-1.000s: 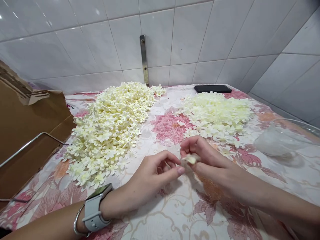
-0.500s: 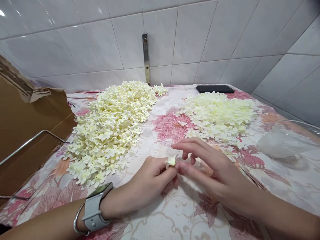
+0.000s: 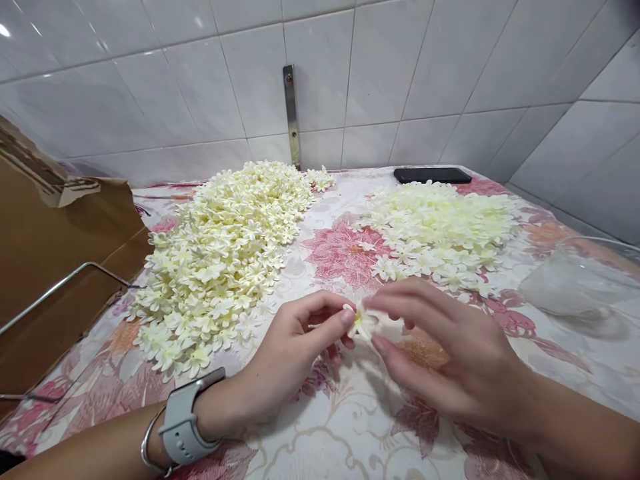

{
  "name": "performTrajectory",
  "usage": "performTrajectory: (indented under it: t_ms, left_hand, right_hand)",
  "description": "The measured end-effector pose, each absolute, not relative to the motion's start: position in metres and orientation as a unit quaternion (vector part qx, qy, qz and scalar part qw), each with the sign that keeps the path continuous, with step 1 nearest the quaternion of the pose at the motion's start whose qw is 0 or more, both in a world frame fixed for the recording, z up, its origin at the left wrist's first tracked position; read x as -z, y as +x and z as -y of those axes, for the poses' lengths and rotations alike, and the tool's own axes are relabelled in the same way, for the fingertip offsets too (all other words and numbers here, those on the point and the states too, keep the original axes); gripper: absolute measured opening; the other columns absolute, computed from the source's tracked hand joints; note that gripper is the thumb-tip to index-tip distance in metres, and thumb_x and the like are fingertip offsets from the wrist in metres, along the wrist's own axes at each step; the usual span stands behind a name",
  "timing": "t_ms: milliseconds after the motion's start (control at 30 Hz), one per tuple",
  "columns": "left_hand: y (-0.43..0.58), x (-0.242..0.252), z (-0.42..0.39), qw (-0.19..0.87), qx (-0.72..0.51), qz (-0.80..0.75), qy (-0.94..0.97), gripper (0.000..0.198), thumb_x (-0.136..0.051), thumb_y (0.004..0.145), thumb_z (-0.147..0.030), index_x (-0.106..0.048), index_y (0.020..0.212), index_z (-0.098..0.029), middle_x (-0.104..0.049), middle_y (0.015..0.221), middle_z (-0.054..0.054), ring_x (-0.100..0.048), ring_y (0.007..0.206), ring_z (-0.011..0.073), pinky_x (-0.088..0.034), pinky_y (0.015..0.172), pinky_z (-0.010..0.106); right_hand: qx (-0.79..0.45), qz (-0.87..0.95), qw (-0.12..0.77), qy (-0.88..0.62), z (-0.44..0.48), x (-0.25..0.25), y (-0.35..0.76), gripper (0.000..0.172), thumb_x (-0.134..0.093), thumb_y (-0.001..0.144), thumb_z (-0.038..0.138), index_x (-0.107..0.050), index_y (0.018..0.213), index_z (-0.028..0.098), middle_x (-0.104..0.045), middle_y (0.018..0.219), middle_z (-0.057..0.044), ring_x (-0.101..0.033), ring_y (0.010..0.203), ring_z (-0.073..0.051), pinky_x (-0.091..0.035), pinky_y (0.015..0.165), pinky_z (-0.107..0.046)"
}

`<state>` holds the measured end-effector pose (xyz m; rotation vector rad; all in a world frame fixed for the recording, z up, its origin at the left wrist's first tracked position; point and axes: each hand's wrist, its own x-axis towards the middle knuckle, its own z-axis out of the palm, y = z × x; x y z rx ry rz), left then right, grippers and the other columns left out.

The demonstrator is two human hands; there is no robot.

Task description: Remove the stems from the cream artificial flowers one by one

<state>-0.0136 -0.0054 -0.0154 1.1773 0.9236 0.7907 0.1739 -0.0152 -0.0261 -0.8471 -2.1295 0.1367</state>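
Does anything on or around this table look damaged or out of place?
The cardboard at left looks damaged: its upper edge is ragged, torn. One small white piece lies stray between the left flower pile and right flower pile.

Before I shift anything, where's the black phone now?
In the head view, the black phone lies right of centre on the patterned cloth, behind the right flower pile and near the tiled wall.

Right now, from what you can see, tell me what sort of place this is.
Probably a tabletop workspace in a tiled room, perhaps at home, though I can't be sure. The tiled wall, flowered tablecloth and large heap of small flowers suggest it.
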Motion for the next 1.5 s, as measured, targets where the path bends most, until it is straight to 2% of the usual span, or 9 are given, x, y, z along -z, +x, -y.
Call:
performTrajectory:
  t_ms: [100,200,367,733,900,1000,1167,1367,1500]
  left_hand:
    - [-0.014,0.016,0.005,0.617,-0.363,-0.407,0.567,0.011,-0.065,0.081,-0.029,-0.068,0.076,-0.020,-0.060,0.072,-0.003,-0.050,0.059,0.0061,-0.041,0.054,0.014]
    - [-0.015,0.016,0.006,0.611,-0.369,-0.405,0.572,0.009,-0.067,0.079,-0.028,-0.070,0.077,-0.020,-0.062,0.078,-0.002,-0.051,0.064,0.0070,-0.042,0.056,0.015]
    - [-0.016,0.014,0.010,0.681,-0.326,-0.396,0.522,0.023,-0.072,0.074,-0.032,-0.063,0.093,-0.023,-0.059,0.078,-0.004,-0.052,0.059,0.0065,-0.044,0.052,0.017]
    - [-0.015,0.019,0.006,0.731,-0.344,-0.354,0.471,0.007,-0.073,0.072,-0.021,-0.067,0.075,-0.018,-0.060,0.063,-0.004,-0.051,0.055,0.0056,-0.042,0.052,0.015]
    - [-0.014,0.017,0.004,0.656,-0.380,-0.375,0.533,0.002,-0.070,0.074,-0.018,-0.073,0.075,-0.019,-0.064,0.071,-0.002,-0.054,0.064,0.0069,-0.042,0.059,0.016]
    - [-0.015,0.017,0.006,0.633,-0.381,-0.395,0.546,0.011,-0.073,0.072,-0.020,-0.070,0.083,-0.021,-0.063,0.071,-0.004,-0.054,0.065,0.0074,-0.042,0.059,0.016]
    - [-0.015,0.017,0.009,0.612,-0.357,-0.406,0.577,0.010,-0.069,0.077,-0.029,-0.066,0.079,-0.019,-0.062,0.072,-0.003,-0.053,0.066,0.0084,-0.042,0.059,0.018]
    - [-0.015,0.014,0.009,0.696,-0.323,-0.376,0.520,0.010,-0.067,0.079,-0.031,-0.066,0.081,-0.020,-0.060,0.071,-0.003,-0.052,0.061,0.0077,-0.041,0.056,0.018]
    - [-0.017,0.014,0.006,0.648,-0.348,-0.370,0.567,0.012,-0.065,0.080,-0.025,-0.070,0.071,-0.019,-0.059,0.076,0.000,-0.052,0.066,0.0089,-0.040,0.059,0.019]
  right_hand:
    - [-0.196,0.813,0.358,-0.416,0.016,0.020,0.168,0.008,-0.050,0.087,0.027,-0.053,0.090,0.020,-0.056,0.071,0.000,-0.053,0.059,-0.013,-0.042,0.052,-0.024]
    - [-0.254,0.821,0.296,-0.418,0.016,0.017,0.163,0.023,-0.039,0.092,0.022,-0.049,0.071,0.019,-0.052,0.061,0.002,-0.049,0.054,-0.011,-0.037,0.050,-0.022]
    - [-0.229,0.821,0.312,-0.420,0.017,0.015,0.161,0.036,-0.040,0.090,0.018,-0.031,0.055,0.019,-0.034,0.048,0.006,-0.033,0.042,-0.007,-0.025,0.044,-0.021]
    - [-0.407,0.759,0.281,-0.424,0.015,0.015,0.167,0.042,-0.041,0.092,0.038,-0.035,0.054,0.019,-0.030,0.051,0.005,-0.030,0.046,-0.008,-0.022,0.043,-0.023]
    - [-0.363,0.799,0.237,-0.417,0.019,0.013,0.164,0.026,-0.037,0.091,0.025,-0.044,0.067,0.019,-0.043,0.058,0.004,-0.040,0.052,-0.010,-0.031,0.049,-0.022]
    - [-0.342,0.804,0.252,-0.417,0.018,0.015,0.161,0.027,-0.035,0.088,0.018,-0.038,0.062,0.019,-0.040,0.054,0.004,-0.036,0.048,-0.009,-0.028,0.047,-0.022]
    - [-0.345,0.795,0.275,-0.417,0.016,0.017,0.162,0.035,-0.037,0.089,0.021,-0.030,0.055,0.019,-0.031,0.050,0.005,-0.030,0.045,-0.008,-0.022,0.044,-0.023]
    - [-0.432,0.755,0.277,-0.407,0.016,0.016,0.166,0.043,-0.042,0.092,0.033,-0.029,0.053,0.019,-0.028,0.049,0.005,-0.029,0.045,-0.008,-0.022,0.044,-0.024]
    - [-0.431,0.765,0.265,-0.400,0.018,0.015,0.165,0.038,-0.040,0.092,0.031,-0.036,0.057,0.019,-0.034,0.052,0.005,-0.033,0.047,-0.009,-0.027,0.045,-0.022]
